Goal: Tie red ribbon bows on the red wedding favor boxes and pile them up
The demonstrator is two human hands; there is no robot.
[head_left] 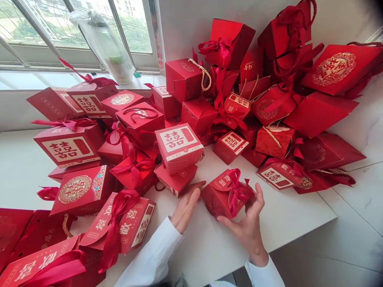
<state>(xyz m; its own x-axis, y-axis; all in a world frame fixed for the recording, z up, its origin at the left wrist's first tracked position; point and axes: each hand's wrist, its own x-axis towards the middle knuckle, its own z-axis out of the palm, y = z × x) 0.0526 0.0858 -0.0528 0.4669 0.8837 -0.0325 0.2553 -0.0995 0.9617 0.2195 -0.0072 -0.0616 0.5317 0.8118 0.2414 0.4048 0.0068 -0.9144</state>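
Observation:
A red gift box (220, 193) with a dark pink ribbon bow stands near the front edge of the white table. Around its right side curves my right hand (249, 223), the thumb at the lower front and the fingers apart by the bow. My left hand (187, 207) is just left of that box, fingers stretched out and together, near a small red box (176, 179) whose top carries a box with a white label (179, 145). My left hand grips nothing.
Many red boxes, some ribboned and some with cord handles, are heaped at the left (70, 145) and back right (269, 103). The white table (287, 223) ends at the lower right. A plastic-wrapped cup (118, 65) stands on the windowsill.

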